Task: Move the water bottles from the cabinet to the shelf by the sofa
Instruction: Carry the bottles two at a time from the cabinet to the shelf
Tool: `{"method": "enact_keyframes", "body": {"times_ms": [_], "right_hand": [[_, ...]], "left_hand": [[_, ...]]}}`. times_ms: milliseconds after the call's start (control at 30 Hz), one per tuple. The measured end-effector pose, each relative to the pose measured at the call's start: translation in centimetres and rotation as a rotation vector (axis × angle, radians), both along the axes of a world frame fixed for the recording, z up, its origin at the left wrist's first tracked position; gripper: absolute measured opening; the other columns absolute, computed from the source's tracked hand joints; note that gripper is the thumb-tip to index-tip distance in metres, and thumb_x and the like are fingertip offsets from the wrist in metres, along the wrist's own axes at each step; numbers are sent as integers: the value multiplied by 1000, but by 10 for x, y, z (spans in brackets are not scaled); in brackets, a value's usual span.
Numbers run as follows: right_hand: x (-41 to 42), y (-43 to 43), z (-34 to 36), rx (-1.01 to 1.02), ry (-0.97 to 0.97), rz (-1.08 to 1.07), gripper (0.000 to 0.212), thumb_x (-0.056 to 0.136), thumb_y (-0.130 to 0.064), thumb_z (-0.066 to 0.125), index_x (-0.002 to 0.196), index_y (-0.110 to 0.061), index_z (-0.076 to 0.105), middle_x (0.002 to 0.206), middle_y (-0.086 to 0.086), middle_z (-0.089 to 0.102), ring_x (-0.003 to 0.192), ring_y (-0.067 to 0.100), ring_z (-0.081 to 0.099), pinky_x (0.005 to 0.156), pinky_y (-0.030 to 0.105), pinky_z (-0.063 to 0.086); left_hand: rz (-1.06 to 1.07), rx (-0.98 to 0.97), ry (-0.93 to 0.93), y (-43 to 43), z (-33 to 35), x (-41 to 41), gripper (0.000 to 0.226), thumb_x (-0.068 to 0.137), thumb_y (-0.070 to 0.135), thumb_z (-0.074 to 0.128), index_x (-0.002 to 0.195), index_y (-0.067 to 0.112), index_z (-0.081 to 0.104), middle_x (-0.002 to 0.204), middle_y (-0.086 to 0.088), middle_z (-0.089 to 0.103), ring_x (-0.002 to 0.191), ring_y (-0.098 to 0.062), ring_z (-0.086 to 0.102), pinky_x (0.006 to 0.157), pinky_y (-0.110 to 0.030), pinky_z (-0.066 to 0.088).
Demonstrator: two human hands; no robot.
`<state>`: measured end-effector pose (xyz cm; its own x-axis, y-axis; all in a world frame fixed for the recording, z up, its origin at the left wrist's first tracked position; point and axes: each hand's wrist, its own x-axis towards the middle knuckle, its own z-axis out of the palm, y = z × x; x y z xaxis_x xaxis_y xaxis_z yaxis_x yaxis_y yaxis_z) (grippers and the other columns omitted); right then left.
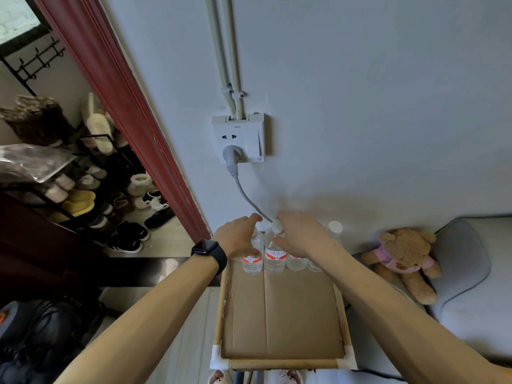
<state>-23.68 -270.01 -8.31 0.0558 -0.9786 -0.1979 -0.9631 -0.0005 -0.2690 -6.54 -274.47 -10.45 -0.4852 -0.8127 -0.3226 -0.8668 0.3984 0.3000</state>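
Several clear water bottles with red-and-white labels stand in a row at the far edge of the shelf, against the wall. The shelf has a bamboo frame and a cardboard top. My left hand, with a black watch on the wrist, grips the top of the leftmost bottle. My right hand is curled over the tops of the bottles beside it. Its thumb and forefinger close around the white cap of the second bottle, and its palm hides the top of the third bottle. Another white-capped bottle stands free to the right.
A grey cable hangs from the wall socket down behind the bottles. A teddy bear lies on the grey sofa on the right. To the left are a red door frame and a shoe rack.
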Motion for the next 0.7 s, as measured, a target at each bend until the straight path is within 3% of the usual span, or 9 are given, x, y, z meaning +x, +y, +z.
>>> {"method": "enact_keyframes", "body": {"times_ms": [200, 300, 467, 600, 700], "right_hand": [[0, 3, -6, -43, -25, 1, 28, 96, -38, 52, 110, -14, 55, 110, 9, 63, 100, 32, 58, 73, 36, 40], [-1, 3, -7, -40, -19, -4, 29, 97, -39, 52, 112, -14, 54, 113, 9, 62, 102, 33, 57, 73, 36, 39], [0, 4, -4, -26, 3, -13, 32, 91, -32, 58, 116, -15, 50, 115, 7, 60, 102, 32, 57, 73, 35, 42], [4, 5, -7, -11, -14, -40, 41, 87, -29, 61, 122, -16, 45, 112, 8, 59, 100, 32, 57, 69, 34, 38], [6, 4, -10, -29, -11, -44, 40, 86, -30, 61, 120, -15, 46, 110, 8, 60, 98, 32, 59, 67, 34, 39]], "left_hand": [[62, -39, 33, -1, -1, 6, 45, 78, 31, 76, 111, 19, 48, 93, -4, 62, 81, -25, 58, 63, -32, 48], [76, -50, 60, 0, -2, 3, 40, 78, 25, 74, 106, 16, 47, 88, -5, 61, 77, -26, 58, 64, -37, 50], [46, -55, 46, 0, -4, 4, 44, 77, 28, 75, 111, 21, 47, 93, -2, 62, 81, -25, 59, 67, -37, 52], [23, -32, 50, -1, -8, 9, 72, 74, 35, 78, 135, 29, 40, 118, 3, 62, 100, -22, 60, 76, -34, 52], [29, 2, 64, -2, -7, 11, 85, 71, 35, 82, 140, 31, 33, 128, 3, 58, 106, -22, 58, 82, -36, 53]]}}
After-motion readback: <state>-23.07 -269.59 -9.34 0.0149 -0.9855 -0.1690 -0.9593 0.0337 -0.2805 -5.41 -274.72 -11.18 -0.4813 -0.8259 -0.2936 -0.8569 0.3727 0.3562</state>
